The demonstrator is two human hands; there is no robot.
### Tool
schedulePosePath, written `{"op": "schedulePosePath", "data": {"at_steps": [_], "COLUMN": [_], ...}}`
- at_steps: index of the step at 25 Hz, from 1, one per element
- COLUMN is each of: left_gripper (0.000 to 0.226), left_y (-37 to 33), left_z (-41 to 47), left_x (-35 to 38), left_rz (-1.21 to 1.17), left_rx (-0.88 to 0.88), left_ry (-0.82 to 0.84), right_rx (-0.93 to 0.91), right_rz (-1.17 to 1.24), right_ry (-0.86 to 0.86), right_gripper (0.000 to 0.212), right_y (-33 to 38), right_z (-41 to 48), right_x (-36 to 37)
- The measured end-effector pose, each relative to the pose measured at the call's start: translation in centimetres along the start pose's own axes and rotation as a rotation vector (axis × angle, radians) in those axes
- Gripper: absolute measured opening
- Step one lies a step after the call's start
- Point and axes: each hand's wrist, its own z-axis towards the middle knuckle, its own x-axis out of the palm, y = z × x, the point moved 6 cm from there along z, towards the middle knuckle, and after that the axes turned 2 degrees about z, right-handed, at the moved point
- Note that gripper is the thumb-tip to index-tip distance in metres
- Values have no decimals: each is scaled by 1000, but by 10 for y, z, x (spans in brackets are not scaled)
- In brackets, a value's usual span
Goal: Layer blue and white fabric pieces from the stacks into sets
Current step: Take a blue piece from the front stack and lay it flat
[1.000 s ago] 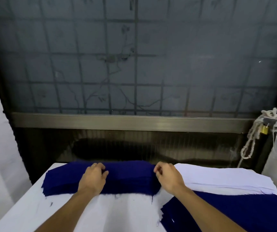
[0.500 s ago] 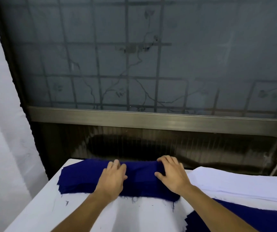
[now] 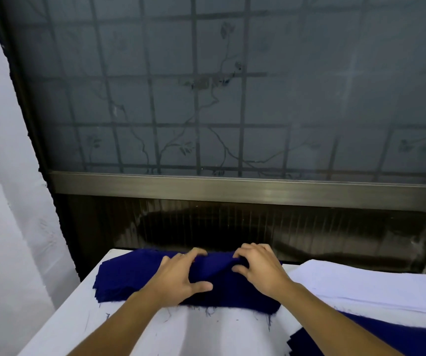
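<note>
Flat on the blue stack (image 3: 129, 278) at lower centre of the tabletop (image 3: 155, 335) a moment ago, the right hand (image 3: 260, 268) now pinches up its top piece (image 3: 219, 265) while the spread left hand (image 3: 181, 276) presses beside, likely starting a set.

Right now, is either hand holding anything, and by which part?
The right hand pinches the top blue piece near its far edge; the left hand rests on the blue stack.
</note>
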Motion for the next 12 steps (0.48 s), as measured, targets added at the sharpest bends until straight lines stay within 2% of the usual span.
{"op": "schedulePosePath", "data": {"at_steps": [2,4,7,12], "left_gripper": [70,54,22,14], "left_y": [5,11,30,45], "left_z": [2,-2,-15,-51], "left_x": [-7,-22,-52,-95], "left_rz": [120,130,-14,-181], "left_rx": [-20,-13,-39,-121], "left_ry": [14,-19,-105,-192], "right_rx": [37,100,202,341], "right_rz": [56,109,216,397], "right_ry": [2,2,11,-44], "right_gripper": [21,18,10,4], "right_y": [-6,-15,-36,-57], "right_z": [-8,-16,-29,-67], "right_x": [-13,-30,-57,-101]}}
